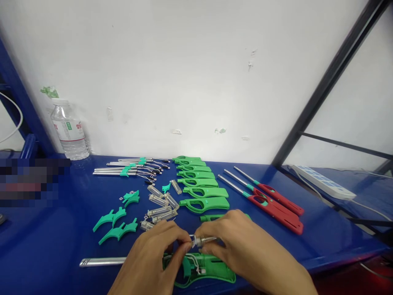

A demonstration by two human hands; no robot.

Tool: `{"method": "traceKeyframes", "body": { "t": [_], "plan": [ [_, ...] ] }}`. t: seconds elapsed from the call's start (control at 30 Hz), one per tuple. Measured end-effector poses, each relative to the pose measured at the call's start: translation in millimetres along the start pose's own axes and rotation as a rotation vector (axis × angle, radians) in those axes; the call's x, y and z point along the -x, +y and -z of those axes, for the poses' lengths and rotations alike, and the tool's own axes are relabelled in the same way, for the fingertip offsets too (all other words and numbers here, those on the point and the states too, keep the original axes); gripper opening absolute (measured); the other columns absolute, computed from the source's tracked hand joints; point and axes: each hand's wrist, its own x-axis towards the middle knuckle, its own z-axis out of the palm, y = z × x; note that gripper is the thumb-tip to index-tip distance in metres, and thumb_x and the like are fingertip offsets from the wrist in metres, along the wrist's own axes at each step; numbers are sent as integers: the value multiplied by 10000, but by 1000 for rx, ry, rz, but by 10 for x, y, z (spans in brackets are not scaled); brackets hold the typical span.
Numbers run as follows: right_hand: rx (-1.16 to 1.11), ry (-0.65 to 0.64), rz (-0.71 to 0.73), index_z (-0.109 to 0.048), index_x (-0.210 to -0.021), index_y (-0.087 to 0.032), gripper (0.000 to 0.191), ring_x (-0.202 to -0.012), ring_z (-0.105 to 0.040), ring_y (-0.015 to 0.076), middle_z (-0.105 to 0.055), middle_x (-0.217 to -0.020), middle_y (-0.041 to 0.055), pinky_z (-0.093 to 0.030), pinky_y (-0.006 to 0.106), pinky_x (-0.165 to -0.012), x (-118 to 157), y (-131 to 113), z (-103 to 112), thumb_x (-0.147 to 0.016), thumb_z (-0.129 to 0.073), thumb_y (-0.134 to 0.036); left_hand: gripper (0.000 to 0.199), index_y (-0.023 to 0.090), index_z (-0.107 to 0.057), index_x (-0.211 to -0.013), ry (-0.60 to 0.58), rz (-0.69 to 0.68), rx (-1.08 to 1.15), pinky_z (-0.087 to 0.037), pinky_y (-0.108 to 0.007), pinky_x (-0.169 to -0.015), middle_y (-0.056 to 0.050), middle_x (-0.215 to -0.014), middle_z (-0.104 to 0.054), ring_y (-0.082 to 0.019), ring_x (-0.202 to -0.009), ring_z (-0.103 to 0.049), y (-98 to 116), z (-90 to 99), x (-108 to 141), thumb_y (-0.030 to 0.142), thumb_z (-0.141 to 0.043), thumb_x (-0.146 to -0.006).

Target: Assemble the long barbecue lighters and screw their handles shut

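Note:
My right hand (242,246) grips a clear lighter fuel tank (206,241), its white valve end pointing left. Thumb and fingertips of my left hand (159,254) are pinched at a small white part (193,242) at that valve end; whether it is fixed to the tank I cannot tell. Just below both hands lies an opened green lighter handle shell (217,268), with white wires and a teal trigger (186,267) inside. A metal lighter tube (101,261) sticks out to the left, partly covered by my left hand.
Several clear fuel tanks (159,211) lie beyond my left hand, beside teal trigger pieces (115,232). Green handle shells (205,203) form a column behind. Metal tubes with wires (115,171) lie at the back left. Red lighters (276,211), a bottle (71,135) and a power strip (324,182) stand farther out.

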Motion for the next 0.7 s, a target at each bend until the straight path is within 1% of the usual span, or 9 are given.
{"method": "traceKeyframes", "body": {
  "t": [0.1,0.2,0.27,0.4,0.47,0.57,0.7],
  "plan": [
    [-20,29,4,-860,-985,-259,171,-830,-791,178,-865,-895,-29,-382,294,-718,11,25,-21,-1032,-841,-96,236,348,-826,-1029,-14,8,3,-500,-264,-649,52,-887,-803,-171,-776,-737,-44,20,-2,302,-613,-1121],
    [-35,49,11,-856,-973,-261,165,-819,-783,167,-863,-896,-36,-383,293,-717,15,43,-35,-1036,-847,-110,221,354,-833,-1032,-20,42,-9,-482,-264,-617,56,-883,-807,-168,-746,-726,-64,47,-9,316,-631,-1112],
    [-31,45,5,-853,-964,-262,176,-818,-781,166,-861,-892,-38,-380,293,-713,11,41,-37,-1037,-840,-102,225,347,-829,-1009,-16,45,-22,-481,-270,-612,53,-873,-802,-171,-727,-717,-45,59,-14,313,-630,-1110],
    [5,16,-22,-843,-930,-251,192,-804,-778,174,-851,-863,-31,-357,301,-687,1,11,-25,-1029,-835,-86,254,317,-802,-972,-1,-8,-54,-529,-288,-694,36,-878,-795,-192,-776,-735,35,59,-26,247,-597,-1104],
    [19,4,-22,-840,-925,-248,200,-794,-774,174,-848,-856,-31,-348,304,-677,-5,-7,-15,-1016,-838,-70,253,313,-791,-978,-5,-12,-67,-529,-291,-686,33,-883,-793,-199,-784,-739,61,48,-34,234,-587,-1106],
    [30,-5,-11,-836,-921,-242,191,-787,-764,171,-844,-854,-29,-348,305,-673,-18,-27,-3,-1020,-831,-79,246,312,-777,-974,-6,-12,-78,-532,-295,-677,33,-870,-782,-203,-767,-732,62,27,-38,239,-585,-1109],
    [47,-21,-21,-834,-916,-235,197,-796,-767,179,-839,-847,-25,-348,311,-671,-19,-24,-1,-1015,-816,-65,260,308,-774,-972,-18,-4,-80,-558,-303,-725,31,-856,-770,-201,-753,-721,38,12,-17,232,-569,-1113]
  ]
}}
